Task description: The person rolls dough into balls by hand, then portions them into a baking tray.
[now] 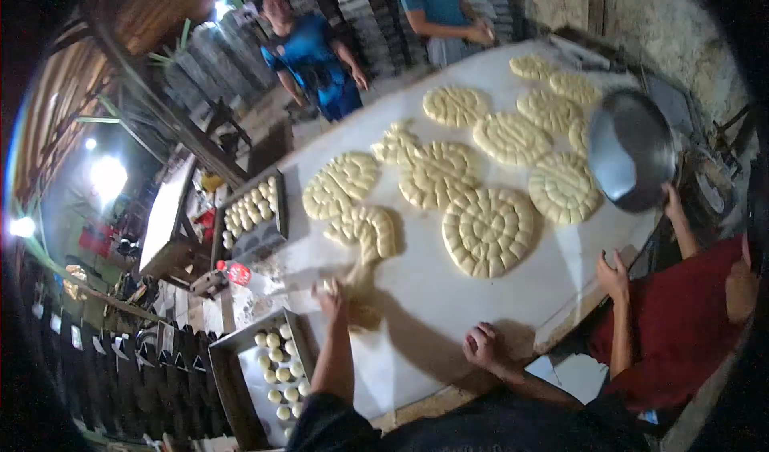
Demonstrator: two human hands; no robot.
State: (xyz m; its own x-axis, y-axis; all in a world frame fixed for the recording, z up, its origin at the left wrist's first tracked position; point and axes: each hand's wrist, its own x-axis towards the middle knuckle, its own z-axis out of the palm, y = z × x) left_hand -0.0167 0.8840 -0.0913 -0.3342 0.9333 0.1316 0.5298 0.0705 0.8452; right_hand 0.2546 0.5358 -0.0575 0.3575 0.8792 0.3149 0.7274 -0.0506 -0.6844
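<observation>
The left hand (328,302) hung over the worktop (416,292), between the near tray and the cut dough. Its fingers were bent nearly closed around what looked like a pale bit of dough (330,286). The right hand (483,346) was low over the front of the worktop, fingers curled inward; whether they held anything I could not tell.

The near tray (227,388) was a deep, straight-sided box at the worktop's left front, just beside the left forearm. Small pale balls (274,340) lay in it in loose rows, mostly toward its right side, with bare bottom to their left. The far tray (283,204) sat at the left edge, also carrying balls (250,208), packed closer together toward its back and left. A bottle (234,273) with red on it was between the two trays.

Flat rounds (489,233) of dough, cut into blocks, covered the middle and far right of the worktop, some touching. The broken round (372,229) nearest the left hand trailed a strip (367,269) toward it.

At the right, a person in red (673,324) gripped the rim of a round metal pan (633,152), tilted up; their other hand (613,276) was open near the edge. Two people (314,64) stood beyond the worktop.
</observation>
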